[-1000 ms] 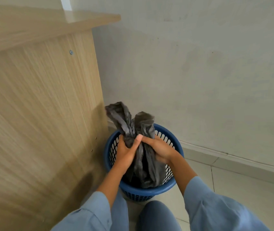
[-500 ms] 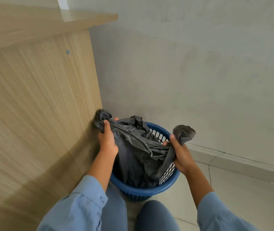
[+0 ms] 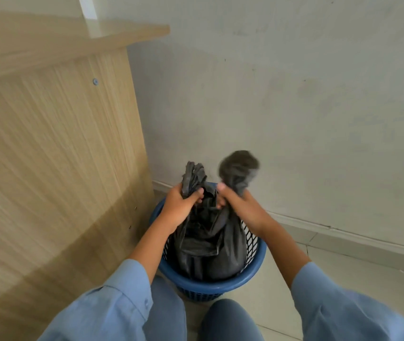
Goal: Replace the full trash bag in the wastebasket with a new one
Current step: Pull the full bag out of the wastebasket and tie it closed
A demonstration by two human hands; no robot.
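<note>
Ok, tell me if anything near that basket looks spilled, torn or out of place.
Nothing stands out. The black trash bag sits inside the blue wastebasket, its two ends gripped by the left hand and right hand. No litter shows on the floor.

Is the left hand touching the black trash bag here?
Touching. The head view shows the left hand with fingers curled round a gathered ear of the black trash bag above the blue wastebasket.
</note>
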